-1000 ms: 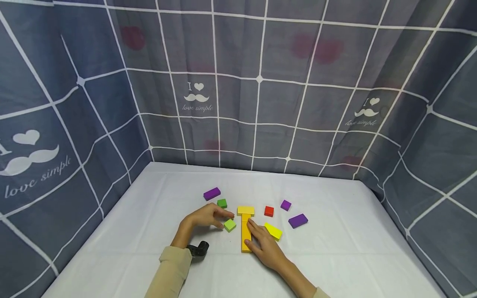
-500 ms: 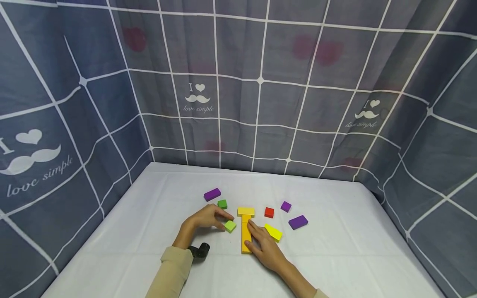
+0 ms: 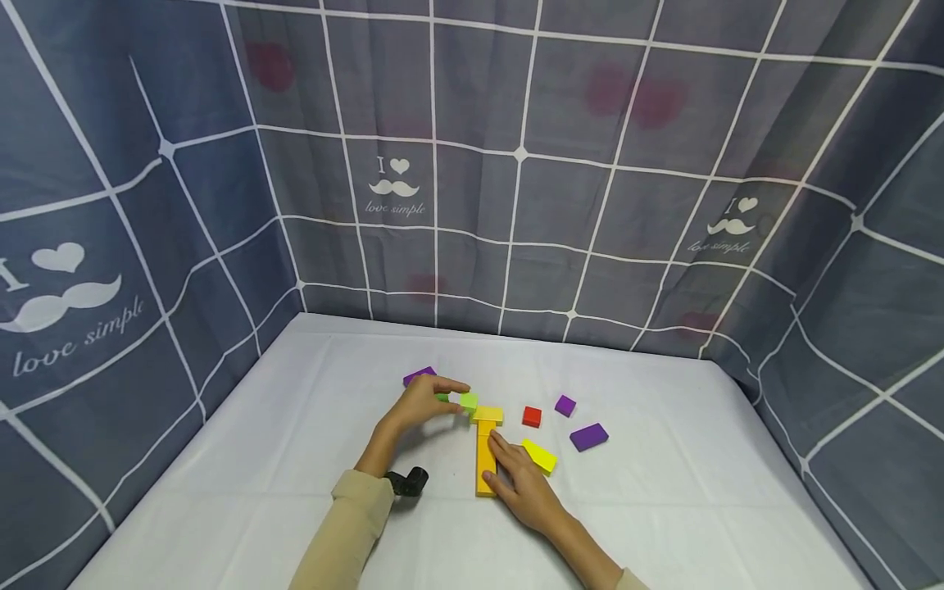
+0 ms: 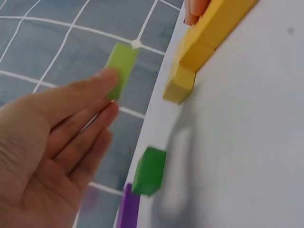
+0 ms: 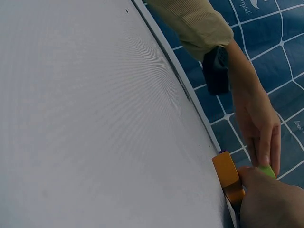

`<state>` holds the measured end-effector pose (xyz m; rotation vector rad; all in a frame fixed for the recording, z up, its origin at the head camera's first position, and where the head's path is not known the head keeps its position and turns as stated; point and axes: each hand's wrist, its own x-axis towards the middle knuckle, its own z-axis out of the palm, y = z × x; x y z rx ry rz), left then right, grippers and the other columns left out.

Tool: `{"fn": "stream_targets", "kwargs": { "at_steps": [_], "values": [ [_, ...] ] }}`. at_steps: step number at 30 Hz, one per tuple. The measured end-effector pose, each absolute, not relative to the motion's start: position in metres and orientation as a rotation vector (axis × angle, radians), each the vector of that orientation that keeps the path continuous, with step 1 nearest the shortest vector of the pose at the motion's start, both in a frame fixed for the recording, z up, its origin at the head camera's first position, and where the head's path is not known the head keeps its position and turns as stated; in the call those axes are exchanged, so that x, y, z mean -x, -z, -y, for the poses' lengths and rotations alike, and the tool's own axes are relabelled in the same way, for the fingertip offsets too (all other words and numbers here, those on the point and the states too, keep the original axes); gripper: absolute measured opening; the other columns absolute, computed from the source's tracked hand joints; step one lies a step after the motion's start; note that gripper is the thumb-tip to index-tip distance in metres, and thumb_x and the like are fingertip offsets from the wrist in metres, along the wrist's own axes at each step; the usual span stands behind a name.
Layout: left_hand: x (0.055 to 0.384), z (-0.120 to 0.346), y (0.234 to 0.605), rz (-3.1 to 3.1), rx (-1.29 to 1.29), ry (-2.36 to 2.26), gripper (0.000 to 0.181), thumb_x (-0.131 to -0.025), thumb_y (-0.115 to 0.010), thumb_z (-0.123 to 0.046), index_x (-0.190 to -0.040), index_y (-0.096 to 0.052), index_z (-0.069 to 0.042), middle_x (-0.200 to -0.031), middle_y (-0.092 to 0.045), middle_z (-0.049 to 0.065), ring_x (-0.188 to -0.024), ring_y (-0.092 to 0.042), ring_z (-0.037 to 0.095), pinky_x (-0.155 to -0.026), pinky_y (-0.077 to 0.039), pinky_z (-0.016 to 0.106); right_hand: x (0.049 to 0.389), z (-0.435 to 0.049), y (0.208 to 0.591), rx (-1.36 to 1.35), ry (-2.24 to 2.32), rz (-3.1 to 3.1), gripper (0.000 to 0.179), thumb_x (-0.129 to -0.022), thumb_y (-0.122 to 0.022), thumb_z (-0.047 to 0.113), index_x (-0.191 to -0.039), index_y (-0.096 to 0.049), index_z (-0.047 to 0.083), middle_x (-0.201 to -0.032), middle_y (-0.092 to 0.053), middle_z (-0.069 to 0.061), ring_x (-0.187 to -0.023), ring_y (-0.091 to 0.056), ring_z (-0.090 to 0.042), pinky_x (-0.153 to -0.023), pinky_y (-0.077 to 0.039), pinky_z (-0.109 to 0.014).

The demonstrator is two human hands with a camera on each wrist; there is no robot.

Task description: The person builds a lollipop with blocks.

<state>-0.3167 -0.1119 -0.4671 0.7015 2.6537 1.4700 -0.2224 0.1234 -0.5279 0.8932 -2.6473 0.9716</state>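
My left hand [image 3: 419,401] pinches a light green block [image 4: 124,59] between thumb and fingertips. The block is raised above the table, near the left end of a pale yellow block [image 3: 490,415]. That yellow block lies crosswise at the far end of a row of orange blocks [image 3: 484,471], and together they form a T. My right hand [image 3: 527,487] rests along the right side of the orange row, fingers extended, thumb at its near part. Under the left hand, mostly hidden in the head view, is a dark green block [image 4: 149,171].
A purple block [image 3: 417,377] lies behind the left hand. Right of the T are a red block [image 3: 532,417], a bright yellow block [image 3: 540,456], a small purple block [image 3: 565,406] and a longer purple one [image 3: 589,437]. Checked curtains [image 3: 472,197] surround the white table [image 3: 701,492].
My left hand has picked up the light green block and carried it up, away from me and slightly right, towards the pale yellow block. My right hand stays where it was.
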Motion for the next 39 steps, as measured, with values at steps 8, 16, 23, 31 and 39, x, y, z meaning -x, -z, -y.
{"fn": "stream_targets", "kwargs": {
  "at_steps": [8, 16, 23, 31, 39],
  "values": [
    [0.345, 0.087, 0.468, -2.758, -0.699, -1.416, 0.033, -0.078, -0.074, -0.017, -0.110, -0.069, -0.009, -0.107, -0.067, 0.002, -0.106, -0.058, 0.029, -0.089, -0.047, 0.043, 0.221, -0.125, 0.529, -0.871, -0.994, 2.669, 0.057, -0.093, -0.052, 0.038, -0.139, -0.041, 0.006, -0.147, -0.033, 0.001, -0.124, -0.040, -0.012, -0.101, -0.037, -0.040],
    [0.353, 0.079, 0.474, -2.745, -0.694, -1.284, 0.031, -0.077, -0.075, -0.014, -0.106, -0.070, -0.005, -0.103, -0.068, 0.005, -0.102, -0.059, 0.027, -0.090, -0.047, 0.042, 0.221, -0.124, 0.529, -0.876, -1.001, 2.675, 0.058, -0.093, -0.051, 0.040, -0.139, -0.040, 0.007, -0.147, -0.032, 0.001, -0.124, -0.040, -0.012, -0.101, -0.037, -0.039],
    [0.356, 0.079, 0.478, -2.737, -0.770, -1.179, 0.025, -0.078, -0.074, -0.016, -0.103, -0.072, -0.011, -0.099, -0.069, -0.001, -0.098, -0.060, 0.020, -0.087, -0.048, 0.037, 0.223, -0.124, 0.529, -0.882, -0.970, 2.678, 0.058, -0.093, -0.051, 0.040, -0.139, -0.040, 0.007, -0.147, -0.032, 0.001, -0.123, -0.040, -0.012, -0.100, -0.038, -0.039],
    [0.355, 0.076, 0.480, -2.710, -0.786, -1.137, 0.022, -0.083, -0.070, -0.016, -0.104, -0.072, -0.011, -0.100, -0.069, 0.000, -0.093, -0.060, 0.015, -0.081, -0.050, 0.029, 0.223, -0.124, 0.529, -0.884, -0.979, 2.686, 0.058, -0.093, -0.050, 0.041, -0.139, -0.040, 0.006, -0.147, -0.032, 0.001, -0.124, -0.039, -0.012, -0.101, -0.037, -0.039],
    [0.354, 0.071, 0.481, -2.713, -0.810, -1.105, 0.022, -0.088, -0.064, -0.014, -0.108, -0.070, -0.012, -0.106, -0.067, 0.000, -0.099, -0.060, 0.016, -0.086, -0.048, 0.030, 0.224, -0.125, 0.529, -0.884, -0.973, 2.676, 0.059, -0.093, -0.050, 0.042, -0.139, -0.040, 0.007, -0.147, -0.032, 0.002, -0.123, -0.040, -0.012, -0.101, -0.038, -0.039]
  ]
}}
